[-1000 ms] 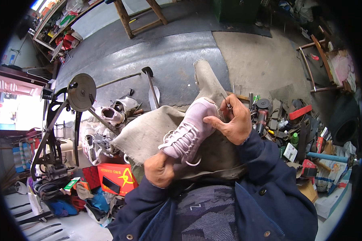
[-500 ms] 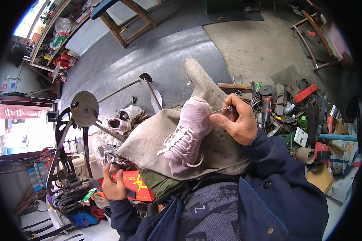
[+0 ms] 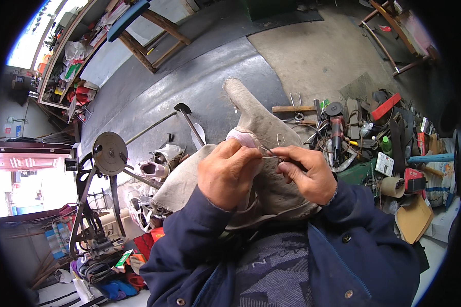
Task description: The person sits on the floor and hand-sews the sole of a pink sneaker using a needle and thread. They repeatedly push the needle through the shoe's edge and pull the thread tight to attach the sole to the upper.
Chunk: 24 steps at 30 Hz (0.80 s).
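Observation:
A pale pink lace-up sneaker [image 3: 241,134] lies toe-upward on a grey canvas cloth [image 3: 179,179] over my lap, mostly hidden by my fingers. My left hand [image 3: 225,174] is closed over its toe end, thumb and forefinger near a light thread [image 3: 279,139] that loops above the shoe. Beside it at the right, my right hand [image 3: 307,174] has its fingers curled round a thin metal tool [image 3: 268,153], perhaps an awl or hook, whose tip is at the shoe's edge among the thread.
A metal sewing machine with a handwheel [image 3: 109,153] stands left. Shoes [image 3: 153,169] sit beside it. A pile of hand tools, with an angle grinder [image 3: 336,133] and red block [image 3: 386,105], lies right. A blue-topped wooden stool [image 3: 148,41] and shelves [image 3: 66,66] stand beyond.
My left hand dropped away left from the shoe, then rose to close over its toe end. My right hand has moved down slightly. A thread loop now shows above the shoe.

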{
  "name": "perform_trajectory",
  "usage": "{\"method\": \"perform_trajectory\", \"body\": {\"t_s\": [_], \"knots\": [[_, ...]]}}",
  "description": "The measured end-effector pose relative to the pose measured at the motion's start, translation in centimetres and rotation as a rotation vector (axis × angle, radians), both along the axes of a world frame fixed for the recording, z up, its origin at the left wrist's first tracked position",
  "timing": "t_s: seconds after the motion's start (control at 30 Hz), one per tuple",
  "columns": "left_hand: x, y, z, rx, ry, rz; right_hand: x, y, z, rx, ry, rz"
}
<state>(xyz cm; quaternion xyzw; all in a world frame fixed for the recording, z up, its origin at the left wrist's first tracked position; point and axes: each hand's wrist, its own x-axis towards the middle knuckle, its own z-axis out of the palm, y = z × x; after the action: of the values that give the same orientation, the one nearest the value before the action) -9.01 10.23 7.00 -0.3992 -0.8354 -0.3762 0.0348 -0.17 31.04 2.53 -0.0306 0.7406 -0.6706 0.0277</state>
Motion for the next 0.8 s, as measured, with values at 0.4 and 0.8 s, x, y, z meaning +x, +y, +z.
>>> {"method": "perform_trajectory", "body": {"t_s": [0.4, 0.8], "knots": [[-0.5, 1.2, -0.7, 0.132, -0.188, 0.257, -1.5, 2.0, -2.6, -0.412, 0.064, 0.021], [2.0, -2.6, 0.6, 0.147, -0.253, 0.331, -3.3, 0.1, -2.3, -0.150, 0.066, -0.081]]}}
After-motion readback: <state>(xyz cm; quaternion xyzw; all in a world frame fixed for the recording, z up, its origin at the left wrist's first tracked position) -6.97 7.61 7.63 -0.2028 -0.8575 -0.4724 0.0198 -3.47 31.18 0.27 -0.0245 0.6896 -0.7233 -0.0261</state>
